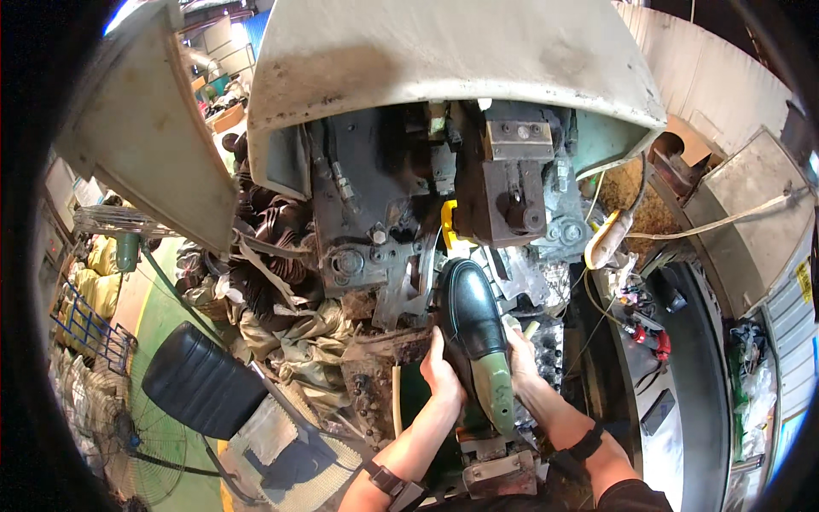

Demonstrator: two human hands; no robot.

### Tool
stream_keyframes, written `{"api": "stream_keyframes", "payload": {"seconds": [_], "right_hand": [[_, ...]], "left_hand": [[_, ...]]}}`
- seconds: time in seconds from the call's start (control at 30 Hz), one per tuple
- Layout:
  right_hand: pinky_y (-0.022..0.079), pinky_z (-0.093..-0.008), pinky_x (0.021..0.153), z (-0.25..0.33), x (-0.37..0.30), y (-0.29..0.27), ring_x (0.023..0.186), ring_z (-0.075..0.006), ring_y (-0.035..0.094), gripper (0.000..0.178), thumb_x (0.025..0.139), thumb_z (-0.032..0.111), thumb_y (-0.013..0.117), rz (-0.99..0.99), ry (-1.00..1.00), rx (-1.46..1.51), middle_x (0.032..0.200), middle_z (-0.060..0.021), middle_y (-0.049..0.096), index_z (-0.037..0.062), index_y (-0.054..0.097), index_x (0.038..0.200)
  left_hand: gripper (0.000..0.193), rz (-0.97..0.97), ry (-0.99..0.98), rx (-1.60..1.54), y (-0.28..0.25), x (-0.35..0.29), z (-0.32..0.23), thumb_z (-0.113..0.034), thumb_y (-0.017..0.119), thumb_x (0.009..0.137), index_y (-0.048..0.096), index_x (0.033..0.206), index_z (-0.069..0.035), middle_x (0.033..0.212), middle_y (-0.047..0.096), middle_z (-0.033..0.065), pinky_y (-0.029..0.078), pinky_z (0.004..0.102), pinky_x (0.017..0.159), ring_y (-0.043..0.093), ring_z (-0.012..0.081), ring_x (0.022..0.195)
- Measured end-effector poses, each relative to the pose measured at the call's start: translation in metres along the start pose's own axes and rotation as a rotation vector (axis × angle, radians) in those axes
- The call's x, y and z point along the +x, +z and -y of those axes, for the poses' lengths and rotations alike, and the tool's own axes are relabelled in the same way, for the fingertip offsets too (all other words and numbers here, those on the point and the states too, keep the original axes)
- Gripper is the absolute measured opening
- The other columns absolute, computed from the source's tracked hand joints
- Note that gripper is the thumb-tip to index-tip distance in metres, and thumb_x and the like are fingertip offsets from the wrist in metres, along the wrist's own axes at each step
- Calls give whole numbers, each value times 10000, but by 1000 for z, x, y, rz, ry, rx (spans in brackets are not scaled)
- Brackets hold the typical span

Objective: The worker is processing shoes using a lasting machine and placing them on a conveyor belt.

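A black leather shoe [471, 307] sits on a green shoe last [493, 392], its toe pointing away from me toward the machine. My left hand [441, 369] grips the shoe's left side; the fingers are mostly hidden under it. On the opposite side my right hand [522, 363] holds it too, with something pale at the fingertips. The toe is at the front of the machine's metal jaws [405, 286], close to a yellow part [450, 224]; whether it touches them I cannot tell. A dark metal block [514, 183] overhangs just beyond the toe.
A large pale machine hood [452, 51] arches above the work area. To the left are a black padded seat [203, 377], cloth sacks [311, 341] and a wire fan [141, 435]. A cabled switch box [607, 239] hangs at the right, near a dark conveyor belt [704, 384].
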State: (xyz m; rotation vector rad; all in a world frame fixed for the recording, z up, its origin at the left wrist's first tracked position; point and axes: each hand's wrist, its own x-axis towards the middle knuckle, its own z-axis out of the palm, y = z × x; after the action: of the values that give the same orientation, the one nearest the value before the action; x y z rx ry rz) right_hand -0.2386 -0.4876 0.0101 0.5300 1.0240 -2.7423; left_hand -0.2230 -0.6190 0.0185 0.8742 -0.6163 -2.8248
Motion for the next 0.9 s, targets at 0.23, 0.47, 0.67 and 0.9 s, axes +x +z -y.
{"api": "stream_keyframes", "payload": {"seconds": [0.23,0.47,0.67,0.9], "right_hand": [[562,-330,709,2,-4,10,833,-157,653,562,875,161,784,-79,-95,-180,1022,-80,662,72,500,1351],[566,-337,728,2,-11,9,848,-166,652,528,869,114,778,-75,-128,-151,1024,-69,651,81,514,1324],[568,-352,733,4,-3,10,868,-175,654,475,854,104,783,-71,-39,-129,1034,-71,647,96,542,1264],[571,-369,730,4,6,3,853,-191,666,450,851,92,783,-61,-68,-114,1042,-84,651,107,517,1214]], "left_hand": [[361,-78,59,135,0,-1,-3,-312,719,936,697,1013,40,1026,710,98,517,345,813,657,207,875],[382,-127,-8,160,-2,-8,-5,-328,724,931,689,984,48,965,711,111,528,354,756,661,211,812],[413,-136,-1,155,9,-12,-9,-342,730,922,686,1022,56,1008,710,129,533,367,780,665,224,846],[428,-141,19,155,7,-2,0,-352,733,917,681,1028,58,1003,710,129,529,366,773,662,227,839]]}}
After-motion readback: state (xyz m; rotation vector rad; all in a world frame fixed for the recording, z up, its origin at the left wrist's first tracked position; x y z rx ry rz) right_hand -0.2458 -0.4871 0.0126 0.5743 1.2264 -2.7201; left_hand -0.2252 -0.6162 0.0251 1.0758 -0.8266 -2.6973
